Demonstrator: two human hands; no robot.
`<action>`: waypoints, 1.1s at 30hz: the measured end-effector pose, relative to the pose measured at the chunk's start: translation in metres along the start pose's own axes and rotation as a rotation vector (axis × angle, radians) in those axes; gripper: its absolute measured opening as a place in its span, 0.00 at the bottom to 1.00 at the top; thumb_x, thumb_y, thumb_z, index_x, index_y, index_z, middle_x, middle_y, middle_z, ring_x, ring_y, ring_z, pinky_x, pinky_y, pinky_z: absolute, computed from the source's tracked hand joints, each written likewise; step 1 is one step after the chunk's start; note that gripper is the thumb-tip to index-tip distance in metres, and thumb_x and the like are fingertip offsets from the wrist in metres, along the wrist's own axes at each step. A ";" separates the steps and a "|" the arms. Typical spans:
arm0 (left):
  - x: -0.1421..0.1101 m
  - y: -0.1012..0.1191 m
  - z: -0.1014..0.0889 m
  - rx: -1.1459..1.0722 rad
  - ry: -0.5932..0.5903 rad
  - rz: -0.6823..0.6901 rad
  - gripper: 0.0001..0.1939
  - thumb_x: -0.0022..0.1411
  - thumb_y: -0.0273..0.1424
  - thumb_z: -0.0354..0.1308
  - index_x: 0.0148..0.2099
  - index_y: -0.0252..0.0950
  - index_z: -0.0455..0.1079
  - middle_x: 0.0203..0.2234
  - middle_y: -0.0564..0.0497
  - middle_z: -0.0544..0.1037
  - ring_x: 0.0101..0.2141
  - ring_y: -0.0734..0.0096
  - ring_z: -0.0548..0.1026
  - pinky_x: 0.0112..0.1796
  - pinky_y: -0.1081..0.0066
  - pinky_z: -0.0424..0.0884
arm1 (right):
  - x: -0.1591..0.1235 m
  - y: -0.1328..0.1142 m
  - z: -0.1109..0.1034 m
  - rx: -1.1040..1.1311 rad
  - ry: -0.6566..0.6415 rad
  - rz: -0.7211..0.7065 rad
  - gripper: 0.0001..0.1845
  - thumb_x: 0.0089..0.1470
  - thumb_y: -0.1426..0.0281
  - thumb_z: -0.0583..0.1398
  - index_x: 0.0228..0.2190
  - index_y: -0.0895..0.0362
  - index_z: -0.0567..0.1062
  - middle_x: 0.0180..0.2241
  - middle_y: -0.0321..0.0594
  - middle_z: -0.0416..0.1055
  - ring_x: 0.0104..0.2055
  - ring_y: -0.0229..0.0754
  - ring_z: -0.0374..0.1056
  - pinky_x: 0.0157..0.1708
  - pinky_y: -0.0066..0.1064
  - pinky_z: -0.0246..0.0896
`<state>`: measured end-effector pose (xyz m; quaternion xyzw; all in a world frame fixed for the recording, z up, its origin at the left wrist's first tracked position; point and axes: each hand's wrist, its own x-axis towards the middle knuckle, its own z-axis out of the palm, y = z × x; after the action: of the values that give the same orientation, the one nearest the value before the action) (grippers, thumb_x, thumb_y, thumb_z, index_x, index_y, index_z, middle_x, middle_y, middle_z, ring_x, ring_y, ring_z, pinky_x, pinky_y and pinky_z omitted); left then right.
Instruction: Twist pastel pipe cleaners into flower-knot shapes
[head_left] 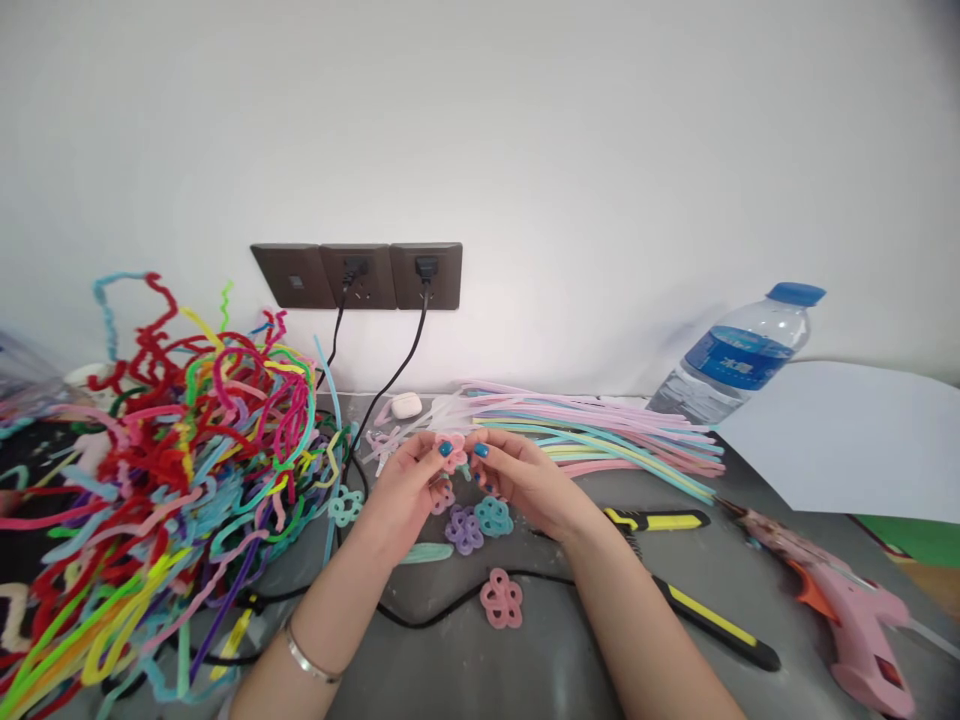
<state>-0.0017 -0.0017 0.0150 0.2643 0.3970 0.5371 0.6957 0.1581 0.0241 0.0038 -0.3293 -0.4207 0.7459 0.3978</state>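
Between the thumb and fingers of my left hand (416,480) is a small pink pipe-cleaner flower (452,455), with a pale green bit showing below it. My right hand (517,475) is closed in a pinch right at the flower's right edge; what its fingertips hold is too small to make out. Under my hands lie looped pipe-cleaner flowers: a purple one (464,530), a teal one (494,516) and a pink one partly hidden by my left fingers. A mint flower (346,506) lies left of my left wrist, and another pink flower (501,599) lies nearer to me.
A tangled heap of coloured pipe cleaners (225,430) covers the left side. Straight pastel pipe cleaners (600,430) lie along the wall. Yellow-and-black pliers (720,625), a pink glue gun (847,610), a water bottle (739,355) and white paper (855,440) are right. A black cable (420,625) crosses the table.
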 end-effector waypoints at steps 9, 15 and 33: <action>-0.001 -0.006 0.005 -0.047 0.036 0.032 0.20 0.44 0.37 0.74 0.30 0.38 0.65 0.24 0.59 0.70 0.25 0.80 0.66 0.24 0.79 0.61 | 0.005 0.009 0.009 0.010 -0.015 -0.062 0.17 0.46 0.56 0.69 0.27 0.58 0.76 0.26 0.35 0.67 0.24 0.33 0.54 0.25 0.26 0.50; -0.001 -0.006 0.005 0.048 0.041 0.088 0.21 0.42 0.38 0.74 0.27 0.36 0.65 0.23 0.57 0.71 0.26 0.78 0.68 0.26 0.78 0.62 | 0.007 0.010 0.012 0.153 0.017 -0.029 0.18 0.43 0.57 0.70 0.24 0.57 0.75 0.24 0.35 0.65 0.24 0.33 0.52 0.24 0.26 0.50; -0.001 -0.006 0.004 0.124 0.043 0.122 0.18 0.44 0.39 0.73 0.31 0.35 0.72 0.26 0.54 0.77 0.28 0.76 0.73 0.27 0.78 0.67 | 0.002 0.003 0.008 0.046 -0.046 -0.068 0.18 0.48 0.55 0.68 0.26 0.57 0.72 0.26 0.34 0.65 0.25 0.34 0.53 0.25 0.26 0.48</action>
<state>0.0052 -0.0043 0.0127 0.3189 0.4275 0.5583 0.6354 0.1498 0.0221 0.0041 -0.2885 -0.4233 0.7487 0.4206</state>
